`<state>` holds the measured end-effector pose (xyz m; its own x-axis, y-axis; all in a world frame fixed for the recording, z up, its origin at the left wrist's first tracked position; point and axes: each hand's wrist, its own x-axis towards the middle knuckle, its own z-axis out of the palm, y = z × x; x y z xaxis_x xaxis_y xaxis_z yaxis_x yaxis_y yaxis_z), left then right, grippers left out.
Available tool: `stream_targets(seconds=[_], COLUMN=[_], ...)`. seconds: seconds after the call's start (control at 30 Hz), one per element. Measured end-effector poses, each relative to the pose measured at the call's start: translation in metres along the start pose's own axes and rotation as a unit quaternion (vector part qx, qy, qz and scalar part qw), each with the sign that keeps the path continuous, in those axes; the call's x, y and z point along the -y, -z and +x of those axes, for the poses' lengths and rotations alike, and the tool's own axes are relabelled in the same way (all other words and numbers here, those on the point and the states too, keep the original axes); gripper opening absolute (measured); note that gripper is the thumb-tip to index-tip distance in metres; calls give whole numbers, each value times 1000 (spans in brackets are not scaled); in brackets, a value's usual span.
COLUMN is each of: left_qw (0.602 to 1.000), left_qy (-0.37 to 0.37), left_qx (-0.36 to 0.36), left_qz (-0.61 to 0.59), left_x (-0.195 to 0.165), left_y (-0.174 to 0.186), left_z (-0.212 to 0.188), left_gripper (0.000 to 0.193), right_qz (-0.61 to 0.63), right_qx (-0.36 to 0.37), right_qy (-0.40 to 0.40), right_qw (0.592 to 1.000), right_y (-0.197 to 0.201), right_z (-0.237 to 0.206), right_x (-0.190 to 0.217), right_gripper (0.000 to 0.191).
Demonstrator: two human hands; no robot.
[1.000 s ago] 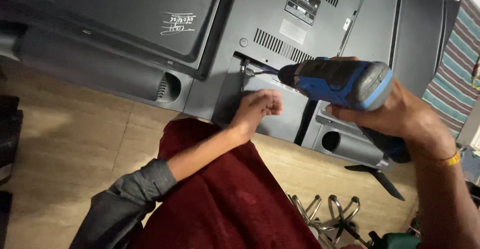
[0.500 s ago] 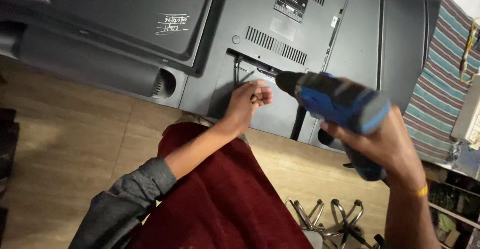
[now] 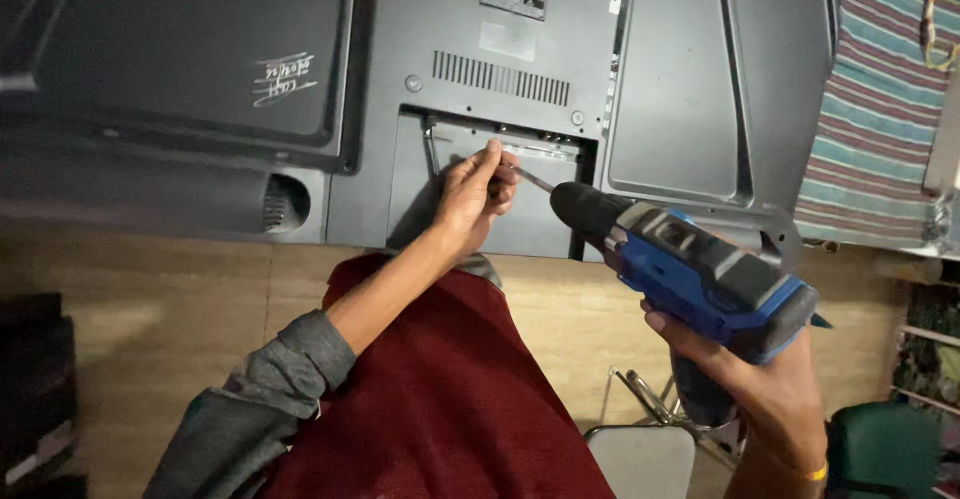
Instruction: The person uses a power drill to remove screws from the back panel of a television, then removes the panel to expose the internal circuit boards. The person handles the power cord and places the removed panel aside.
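A large flat television (image 3: 500,89) lies with its dark grey back panel facing me, with a recessed port bay in the lower middle. My left hand (image 3: 478,195) reaches into that bay, fingers pinched around the tip of the drill's bit. My right hand (image 3: 770,389) grips the handle of a blue and black cordless drill (image 3: 690,269), held tilted with its chuck and bit aimed up-left toward the bay. My maroon-clad leg (image 3: 440,399) lies under my left forearm.
A wooden floor (image 3: 140,309) runs beneath the television. A striped cloth (image 3: 880,109) hangs at the right. A metal stool frame (image 3: 650,419) and a green seat (image 3: 885,449) stand at the lower right. A dark object (image 3: 35,399) sits at the left edge.
The view has shifted, with the television now squarer to me. My right hand has lowered the drill down and to the right. My left hand stays at the port bay, now pinching the bit.
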<state>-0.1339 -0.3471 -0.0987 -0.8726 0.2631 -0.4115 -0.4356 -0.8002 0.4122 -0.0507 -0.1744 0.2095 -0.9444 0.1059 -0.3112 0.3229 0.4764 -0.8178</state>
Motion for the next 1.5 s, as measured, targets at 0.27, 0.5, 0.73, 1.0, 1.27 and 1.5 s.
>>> stream_targets(seconds=[0.27,0.5,0.73,1.0,1.27,1.5], left_qw=[992,996,995,996,998,996], left_qy=[75,68,53,44,29,12], left_qx=[59,56,69,70,45,89], left_qz=[83,31,42,20,18,14], left_x=[23,40,45,54,63,60], left_y=[-16,-31,-28,-28,-34,-30], left_z=[9,34,41,46,51,44], left_gripper=[26,26,25,23,27,30], right_qz=[-47,-82,-95,-124,-243,-369], right_qx=[-81,-90,-78,-12,41,152], right_qy=[38,-35,1,-17,-9,146], right_qw=[995,992,992,992,969,905], right_y=[4,-4,-2,23,36,45], right_z=[11,29,34,60,89,107], right_x=[-23,-39,-43,-35,-13,-8], right_gripper=[39,31,33,29,43,51])
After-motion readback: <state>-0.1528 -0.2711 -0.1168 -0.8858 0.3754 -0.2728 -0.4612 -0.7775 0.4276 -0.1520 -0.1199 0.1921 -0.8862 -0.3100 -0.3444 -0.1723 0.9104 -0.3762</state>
